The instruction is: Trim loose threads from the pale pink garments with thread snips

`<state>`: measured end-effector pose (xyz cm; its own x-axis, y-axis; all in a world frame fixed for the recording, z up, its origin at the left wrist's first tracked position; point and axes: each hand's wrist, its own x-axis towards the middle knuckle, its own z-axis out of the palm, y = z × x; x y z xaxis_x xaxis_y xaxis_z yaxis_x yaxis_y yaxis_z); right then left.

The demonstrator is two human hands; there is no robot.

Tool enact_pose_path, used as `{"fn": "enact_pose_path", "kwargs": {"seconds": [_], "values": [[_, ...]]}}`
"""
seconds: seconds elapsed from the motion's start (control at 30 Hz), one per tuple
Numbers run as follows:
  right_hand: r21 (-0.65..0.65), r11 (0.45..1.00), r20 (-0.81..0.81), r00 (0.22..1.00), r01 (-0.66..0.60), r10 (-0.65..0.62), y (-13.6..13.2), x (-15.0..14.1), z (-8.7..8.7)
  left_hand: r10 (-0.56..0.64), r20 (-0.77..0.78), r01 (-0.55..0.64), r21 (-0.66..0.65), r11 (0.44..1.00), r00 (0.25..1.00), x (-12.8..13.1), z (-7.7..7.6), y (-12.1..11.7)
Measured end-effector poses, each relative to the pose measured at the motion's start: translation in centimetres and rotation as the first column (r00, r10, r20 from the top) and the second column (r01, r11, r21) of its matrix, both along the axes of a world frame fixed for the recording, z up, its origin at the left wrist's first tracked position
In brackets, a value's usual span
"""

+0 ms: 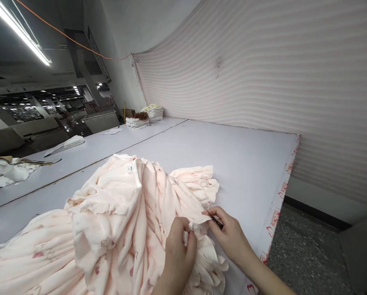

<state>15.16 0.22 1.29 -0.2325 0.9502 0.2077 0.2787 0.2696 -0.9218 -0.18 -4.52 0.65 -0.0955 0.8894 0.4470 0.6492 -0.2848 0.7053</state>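
A pale pink garment (125,221) is heaped on the table (245,159), its bulk laid to the left of the left hand (179,243), with ruffles also seen between the wrists. A garment edge is pinched between that hand's thumb and fingers. By the right hand (229,231), a slim dark tool (216,221) is gripped close beside the pinched edge.
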Motion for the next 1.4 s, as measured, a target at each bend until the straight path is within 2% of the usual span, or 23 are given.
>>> {"fn": "enact_pose_path", "kwargs": {"seconds": [0.07, 0.13, 0.27, 0.4, 0.6, 0.8, 1.03, 1.13, 1.23, 1.33, 1.4], "values": [[0.097, 0.994, 0.135, 0.989, 0.046, -0.059, -0.2, 0.5, 0.3, -0.043, 0.004, 0.043, 0.011, 0.999, 0.999, -0.2, -0.1, -0.2], [0.130, 0.991, 0.212, 0.975, 0.035, -0.063, -0.6, 1.0, 0.8, -0.075, 0.000, 0.074, 0.019, 0.997, 0.997, -0.3, -0.1, -0.3], [0.068, 0.991, 0.243, 0.965, -0.114, 0.094, -1.6, 2.1, 2.0, -0.062, 0.024, 0.061, 0.026, 0.998, 0.998, -0.2, 0.0, -0.1], [0.052, 0.984, 0.280, 0.948, -0.170, 0.149, -1.8, 2.4, 2.3, -0.062, 0.040, 0.061, 0.039, 0.997, 0.997, -0.1, 0.1, 0.0], [0.036, 0.982, 0.275, 0.947, -0.185, 0.168, -1.2, 1.6, 2.4, -0.099, 0.043, 0.097, 0.054, 0.994, 0.994, -0.2, 0.1, -0.1], [0.008, 0.981, 0.241, 0.953, -0.193, 0.186, -0.8, 1.4, 2.4, -0.121, 0.046, 0.121, 0.000, 0.993, 0.992, -0.3, -0.2, 0.0], [-0.001, 0.991, 0.172, 0.976, -0.135, 0.133, -1.0, 1.6, 2.1, -0.080, 0.089, 0.080, -0.004, 0.997, 0.993, -0.2, 0.0, -0.1], [-0.014, 0.995, 0.043, 0.994, -0.099, 0.100, -1.3, 0.9, 1.9, -0.060, 0.201, 0.083, -0.103, 0.991, 0.978, -0.1, 0.4, 0.0], [0.005, 0.991, -0.049, 0.990, -0.133, 0.133, -1.2, -0.3, 1.3, -0.017, 0.375, 0.114, -0.239, 0.964, 0.927, -0.4, 0.9, 0.3], [0.077, 0.985, -0.077, 0.984, -0.155, 0.161, -0.6, -1.3, 0.5, -0.012, 0.496, 0.193, -0.314, 0.930, 0.868, -0.8, 1.3, 0.5], [0.070, 0.990, -0.082, 0.988, -0.124, 0.129, -0.1, -1.6, 0.0, -0.014, 0.517, 0.226, -0.349, 0.909, 0.856, -1.0, 1.5, 0.5]]}}
